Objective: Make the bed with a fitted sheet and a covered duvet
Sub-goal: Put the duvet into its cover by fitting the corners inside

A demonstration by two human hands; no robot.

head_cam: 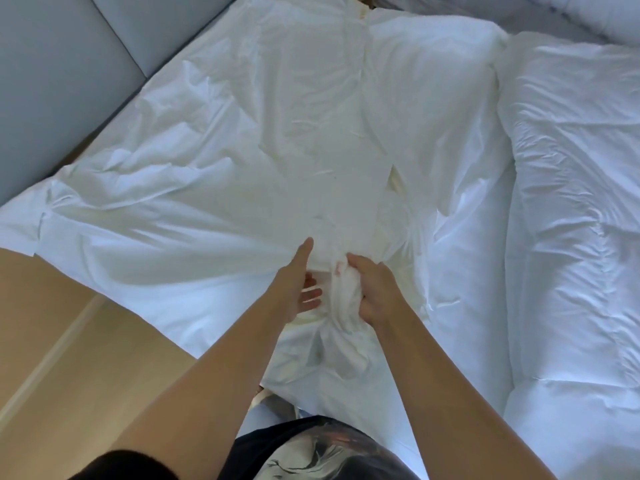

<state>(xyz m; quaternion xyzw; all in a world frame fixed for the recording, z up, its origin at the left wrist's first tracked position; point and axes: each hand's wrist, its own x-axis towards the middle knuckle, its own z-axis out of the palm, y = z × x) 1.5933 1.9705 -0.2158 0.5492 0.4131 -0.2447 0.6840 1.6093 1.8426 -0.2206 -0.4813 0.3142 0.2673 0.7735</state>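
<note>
A white duvet cover (207, 161) lies spread and wrinkled over the bed, with cream-coloured duvet filling (394, 178) showing through a gap near the middle. My right hand (372, 292) is shut on a bunched wad of the white cover at its near edge. Just to its left, my left hand (299, 282) has its fingers apart, thumb lying on top of the fabric and fingertips under the cover's edge. A thick white duvet (571, 202) lies in a long roll along the right side of the bed.
A grey padded headboard or wall panel (59, 81) runs along the upper left. A light wooden floor or bed frame (69, 341) shows at the lower left. A pillow (609, 15) sits at the top right corner.
</note>
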